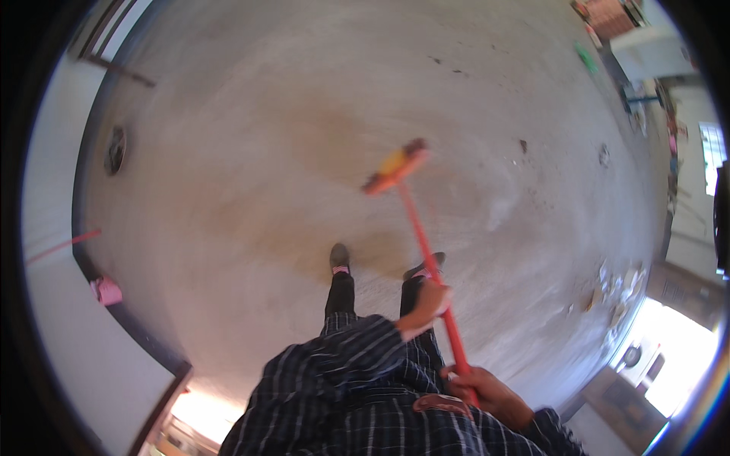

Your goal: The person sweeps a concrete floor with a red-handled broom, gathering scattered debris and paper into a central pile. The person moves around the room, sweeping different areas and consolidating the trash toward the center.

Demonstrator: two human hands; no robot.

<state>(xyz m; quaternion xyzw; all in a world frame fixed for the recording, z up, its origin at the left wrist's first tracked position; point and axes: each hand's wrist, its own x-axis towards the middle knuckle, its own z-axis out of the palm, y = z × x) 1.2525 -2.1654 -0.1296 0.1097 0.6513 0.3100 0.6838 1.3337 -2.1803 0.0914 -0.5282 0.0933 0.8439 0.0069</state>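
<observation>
A push broom with a red handle (pixel 418 231) slants up from my waist, past my feet. Its head (pixel 394 166), orange with yellow and dark brown bristles, is blurred over the concrete floor (pixel 274 188); whether it touches the floor I cannot tell. My left hand (pixel 432 303) grips the handle around its middle, near my right shin. Lower down, close to my belly, my right hand (pixel 482 389) is wrapped around the handle's near end. My dark shoes (pixel 339 256) stand apart behind the broom head.
Scattered litter (pixel 619 293) lies at the right beside a bright doorway (pixel 667 356). A round pan-like object (pixel 116 150) and a pink container (pixel 106 291) are along the left wall, near a red stick (pixel 63 246). Small dark debris (pixel 523 146) dots the floor; a green bottle-like item (pixel 585 57) lies far right.
</observation>
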